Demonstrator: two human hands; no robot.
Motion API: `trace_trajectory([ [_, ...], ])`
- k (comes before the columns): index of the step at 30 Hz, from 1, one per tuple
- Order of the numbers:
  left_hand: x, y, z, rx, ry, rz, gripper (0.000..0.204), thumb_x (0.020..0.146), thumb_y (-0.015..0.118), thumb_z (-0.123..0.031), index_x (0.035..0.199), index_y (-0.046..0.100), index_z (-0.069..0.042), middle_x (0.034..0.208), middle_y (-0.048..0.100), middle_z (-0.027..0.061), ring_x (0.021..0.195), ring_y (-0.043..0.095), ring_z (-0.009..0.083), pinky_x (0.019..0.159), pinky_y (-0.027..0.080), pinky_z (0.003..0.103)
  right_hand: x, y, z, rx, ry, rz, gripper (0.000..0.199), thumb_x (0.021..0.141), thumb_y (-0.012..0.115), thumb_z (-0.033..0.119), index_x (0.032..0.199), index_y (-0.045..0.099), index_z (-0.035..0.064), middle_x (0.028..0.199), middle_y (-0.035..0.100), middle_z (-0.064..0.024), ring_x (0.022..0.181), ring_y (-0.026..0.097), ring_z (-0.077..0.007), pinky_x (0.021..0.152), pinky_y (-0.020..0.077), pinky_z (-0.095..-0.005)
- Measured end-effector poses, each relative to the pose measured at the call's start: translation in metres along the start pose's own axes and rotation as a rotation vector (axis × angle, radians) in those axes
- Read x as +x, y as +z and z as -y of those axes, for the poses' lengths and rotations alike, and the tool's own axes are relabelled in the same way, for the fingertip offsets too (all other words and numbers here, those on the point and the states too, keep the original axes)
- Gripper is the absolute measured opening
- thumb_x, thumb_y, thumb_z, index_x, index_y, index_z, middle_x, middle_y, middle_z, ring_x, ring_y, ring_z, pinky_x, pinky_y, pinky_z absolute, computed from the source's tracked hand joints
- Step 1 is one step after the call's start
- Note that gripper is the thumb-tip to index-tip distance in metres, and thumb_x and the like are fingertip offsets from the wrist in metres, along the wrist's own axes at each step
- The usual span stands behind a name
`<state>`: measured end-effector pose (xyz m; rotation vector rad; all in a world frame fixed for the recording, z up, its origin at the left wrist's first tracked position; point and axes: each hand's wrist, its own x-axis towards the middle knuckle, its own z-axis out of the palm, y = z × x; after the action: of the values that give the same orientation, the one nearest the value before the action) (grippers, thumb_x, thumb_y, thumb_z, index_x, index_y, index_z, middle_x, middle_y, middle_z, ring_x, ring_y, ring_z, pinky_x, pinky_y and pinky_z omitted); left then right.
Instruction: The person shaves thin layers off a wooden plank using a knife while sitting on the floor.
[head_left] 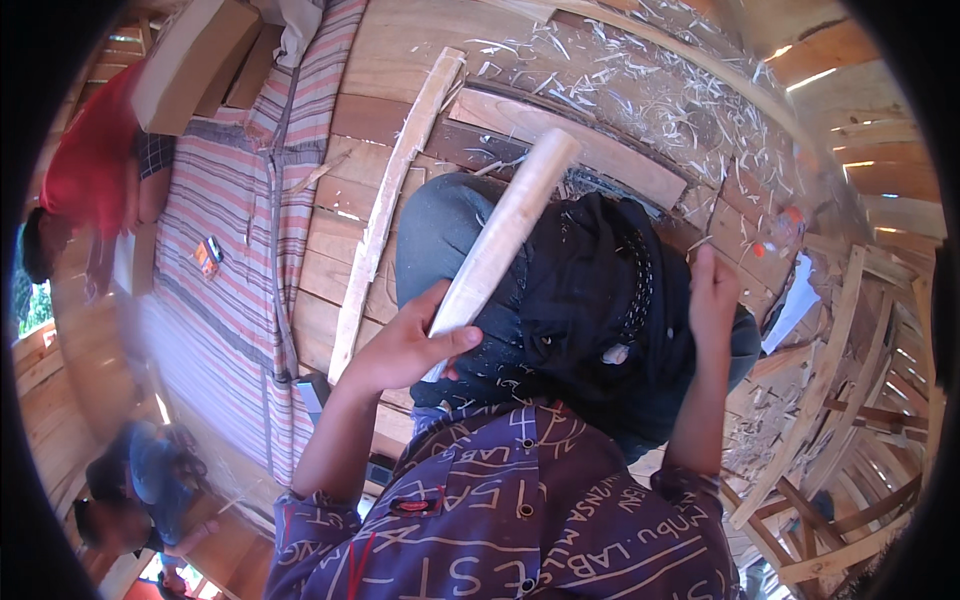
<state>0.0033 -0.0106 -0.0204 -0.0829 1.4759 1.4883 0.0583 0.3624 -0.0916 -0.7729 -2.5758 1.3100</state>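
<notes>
My left hand is wrapped round the lower end of a thick, pale wooden stick. The stick slants up and away over my lap, its blunt far end beyond my knee. My right hand is raised above my right thigh, apart from the stick, with its fingers closed. A thin light tip shows at those fingers; I cannot make out what it belongs to. Black cloth with a patterned band lies across my lap.
Wood shavings litter the plank floor ahead. A long pale strip of wood lies at my left, beside a striped mat with a small orange packet. Two people sit farther left near cardboard boxes. Wooden slats lean at right.
</notes>
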Motion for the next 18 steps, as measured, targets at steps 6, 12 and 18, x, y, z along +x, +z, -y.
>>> trace_trajectory([
  [6,0.032,0.051,0.008,-0.487,0.499,0.003,0.06,0.093,0.052,-0.057,0.124,0.039,-0.007,0.098,0.053,0.0115,0.101,0.057,0.0245,0.099,0.046,0.052,-0.059,0.045,0.073,0.586,0.136,0.385,0.034,0.098,0.057,0.028,0.072,0.052,0.0059,0.063,0.039,0.0076,0.06,0.035,-0.0021,0.052,0.029,-0.0233],
  [12,0.06,0.083,0.003,-0.288,0.705,-0.142,0.058,0.098,0.051,-0.046,0.138,0.029,-0.011,0.137,0.037,0.0144,0.133,0.038,0.0271,0.113,0.031,0.046,-0.071,0.065,0.106,0.762,-0.199,0.344,0.028,0.082,0.078,0.013,0.076,0.051,0.0068,0.076,0.059,0.0011,0.058,0.044,-0.0005,0.049,0.036,-0.0203],
  [18,0.055,0.085,0.004,0.053,0.75,-0.079,0.059,0.1,0.053,-0.022,0.144,0.019,-0.003,0.145,0.031,0.0155,0.135,0.036,0.0214,0.112,0.029,0.039,-0.068,0.06,0.097,1.218,0.289,0.366,0.032,0.084,0.076,0.012,0.074,0.046,0.0105,0.073,0.06,-0.0033,0.042,0.045,-0.0045,0.036,0.0356,-0.0225],
])
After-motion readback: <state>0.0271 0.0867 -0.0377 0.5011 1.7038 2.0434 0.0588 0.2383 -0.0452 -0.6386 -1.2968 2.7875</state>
